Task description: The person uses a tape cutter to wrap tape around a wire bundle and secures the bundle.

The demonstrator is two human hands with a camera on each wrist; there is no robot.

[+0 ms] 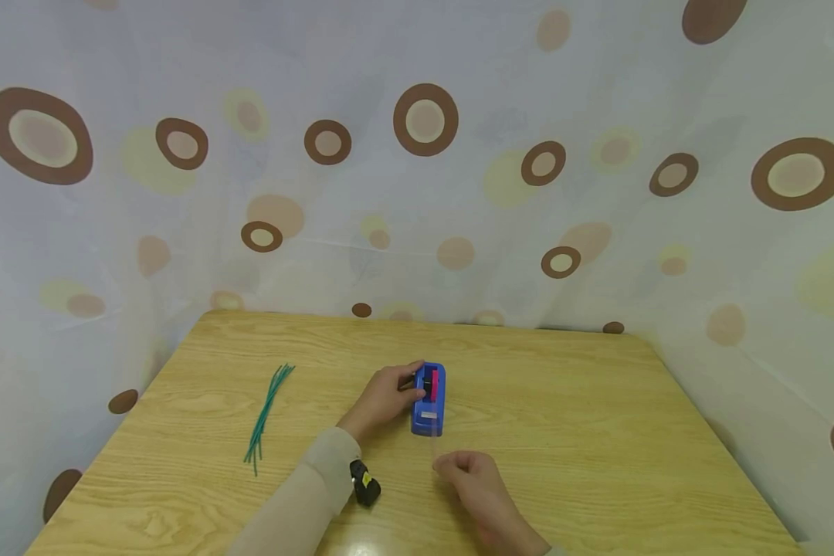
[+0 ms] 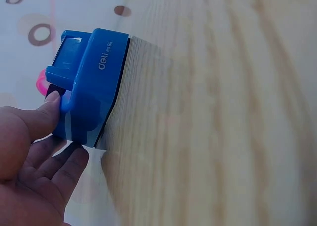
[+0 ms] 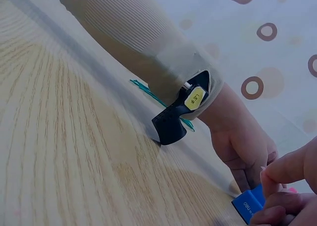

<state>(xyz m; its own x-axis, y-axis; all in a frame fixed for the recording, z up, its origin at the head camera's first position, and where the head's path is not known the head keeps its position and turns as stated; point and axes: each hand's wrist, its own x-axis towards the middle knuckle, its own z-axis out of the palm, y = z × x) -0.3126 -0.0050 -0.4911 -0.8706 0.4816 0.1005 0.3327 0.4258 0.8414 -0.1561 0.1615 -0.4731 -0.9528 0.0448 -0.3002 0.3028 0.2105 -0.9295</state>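
Note:
A blue tape dispenser (image 1: 440, 421) stands on the table, a pink ring (image 1: 435, 384) showing in its roll slot. My left hand (image 1: 382, 398) grips its far left end. In the left wrist view, the thumb of that left hand (image 2: 29, 151) presses on the black hub, with the other fingers at the dispenser's (image 2: 99, 82) rear end. A strip of clear tape (image 1: 434, 448) runs from the cutter toward me. My right hand (image 1: 483, 490) pinches the strip's free end between thumb and forefinger. The right wrist view shows these pinching fingers (image 3: 285, 171) in front of the dispenser (image 3: 245, 207).
Thin green sticks or ties (image 1: 269, 417) lie in a loose bundle on the left of the wooden table (image 1: 563, 401). A black wrist camera (image 1: 365, 484) sits on my left cuff. Patterned sheeting (image 1: 486, 255) stands behind and beside the table.

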